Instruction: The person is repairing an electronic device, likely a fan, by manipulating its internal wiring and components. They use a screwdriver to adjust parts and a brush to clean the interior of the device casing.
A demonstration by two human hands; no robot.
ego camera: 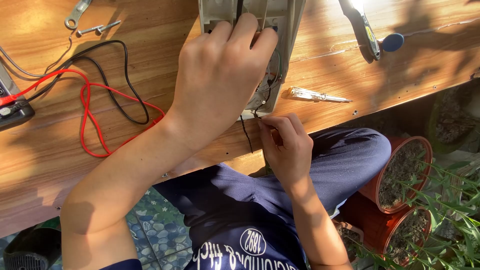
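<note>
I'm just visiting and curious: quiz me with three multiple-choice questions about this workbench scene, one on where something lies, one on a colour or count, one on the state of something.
1. Where does the clear-handled screwdriver lie?
A. On the tiled floor
B. On the wooden table, right of the grey casing
C. Inside a flower pot

2. What colours are the two looped test leads?
A. Red and black
B. Blue and yellow
C. Green and white

3. What is the left hand doing?
A. Hanging beside the table
B. Holding a hammer
C. Pressing down on the grey casing

Answers:
1. B, it rests on the wooden table just right of the grey casing.
2. A, the red lead and the black lead loop across the wood.
3. C, its fingers lie over the open casing, while the right hand pinches a thin black wire at the table edge.
</note>
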